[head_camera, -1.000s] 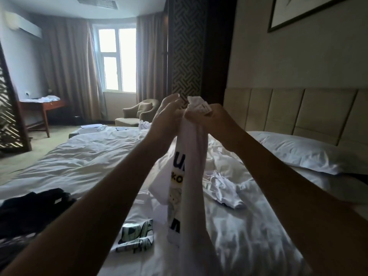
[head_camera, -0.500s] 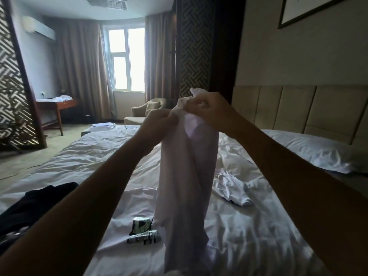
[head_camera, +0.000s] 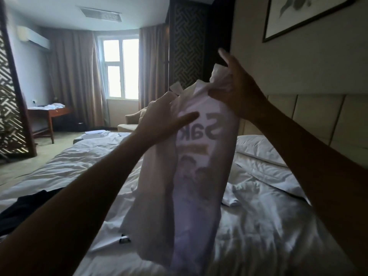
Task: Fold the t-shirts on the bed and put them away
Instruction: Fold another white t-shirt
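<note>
Hotel-type room, big bed (head_camera: 258, 232) with rumpled white sheets and a window (head_camera: 120, 66) at the far end. I've got a white t-shirt (head_camera: 191, 176) held up in the air over the bed, hanging long with the print showing through backwards. Right hand (head_camera: 237, 92) pinches its top edge; left hand (head_camera: 161, 116) is on the upper left side, grip loose with the index finger straight. Another crumpled white t-shirt (head_camera: 239, 192) lies on the sheets.

White rumpled bed (head_camera: 268, 226), pillow (head_camera: 256, 148), crumpled white garment (head_camera: 239, 193), black clothing (head_camera: 25, 212)
</note>
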